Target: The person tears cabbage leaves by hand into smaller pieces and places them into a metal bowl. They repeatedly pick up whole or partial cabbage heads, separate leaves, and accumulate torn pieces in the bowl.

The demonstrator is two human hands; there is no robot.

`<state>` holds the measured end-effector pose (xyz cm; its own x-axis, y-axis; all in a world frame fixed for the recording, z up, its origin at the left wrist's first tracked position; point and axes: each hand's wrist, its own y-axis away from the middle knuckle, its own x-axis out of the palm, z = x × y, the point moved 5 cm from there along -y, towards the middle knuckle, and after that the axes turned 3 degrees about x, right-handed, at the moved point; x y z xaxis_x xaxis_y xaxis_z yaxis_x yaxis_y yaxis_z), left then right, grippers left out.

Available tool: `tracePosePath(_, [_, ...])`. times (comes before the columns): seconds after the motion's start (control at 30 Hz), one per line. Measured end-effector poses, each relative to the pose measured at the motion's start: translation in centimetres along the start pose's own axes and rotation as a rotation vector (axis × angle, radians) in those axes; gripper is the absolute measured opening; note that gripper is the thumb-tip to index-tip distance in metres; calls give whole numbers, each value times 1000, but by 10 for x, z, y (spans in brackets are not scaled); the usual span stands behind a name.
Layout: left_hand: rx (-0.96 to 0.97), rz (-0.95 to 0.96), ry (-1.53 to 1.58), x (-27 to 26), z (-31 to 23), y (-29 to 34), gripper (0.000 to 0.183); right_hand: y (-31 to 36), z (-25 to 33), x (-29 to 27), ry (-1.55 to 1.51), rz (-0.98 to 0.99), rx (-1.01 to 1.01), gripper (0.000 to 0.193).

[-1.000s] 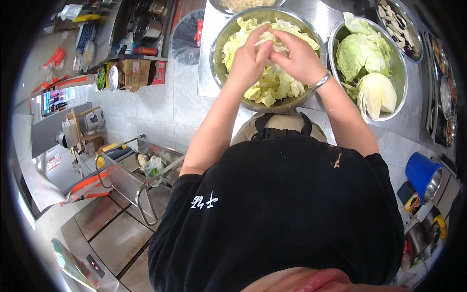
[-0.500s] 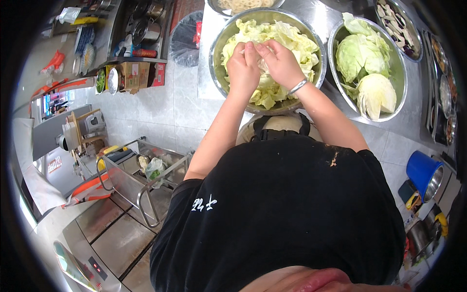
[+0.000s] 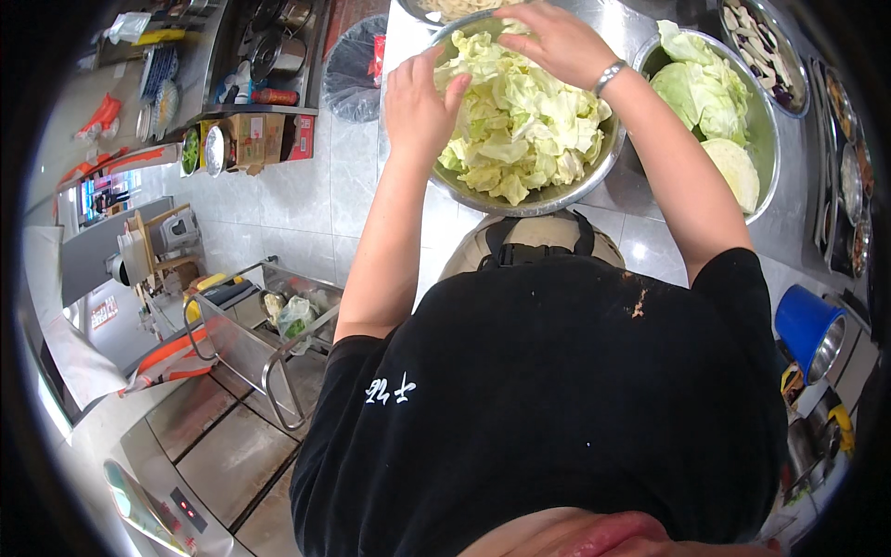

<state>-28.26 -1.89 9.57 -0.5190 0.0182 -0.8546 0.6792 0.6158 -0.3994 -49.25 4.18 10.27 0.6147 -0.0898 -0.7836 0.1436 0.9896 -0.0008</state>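
A wide steel bowl [image 3: 555,201] heaped with torn pale-green cabbage pieces [image 3: 529,116] stands in front of me. At its left rim is my left hand [image 3: 418,111], open, thumb apart from the fingers and close to the leaves. My right hand [image 3: 560,45] reaches over the far side of the bowl with its fingers stretched out and apart. Neither hand holds any leaf that I can see. Whether the fingertips press on the rim is hidden. To the right, a second steel bowl [image 3: 772,153] holds larger cabbage chunks [image 3: 710,100], partly behind my right forearm.
A dish of pale sliced food [image 3: 459,9] sits beyond the cabbage bowl. A bowl of mushroom-like slices [image 3: 763,56] is at the far right. On the left are a lined bin [image 3: 355,79] and a metal cart [image 3: 232,339]. A blue bucket [image 3: 806,327] stands at right.
My hands, earlier together over the middle of the bowl, have parted: the left to the left rim, the right to the far side. The bowl has shifted slightly right, and its leaves lie differently.
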Motion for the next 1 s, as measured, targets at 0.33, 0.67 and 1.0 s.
tracePosePath(0.33, [-115,275,66,59,10,27,80,8,-48,55,52,-74,-13,59])
tracePosePath(0.67, [-145,365,166,74,10,-1,74,14,-35,23,-160,-264,-130,58])
tracePosePath(1.0, [-28,120,167,36,-24,13,67,248,-112,-85,304,-557,408,79])
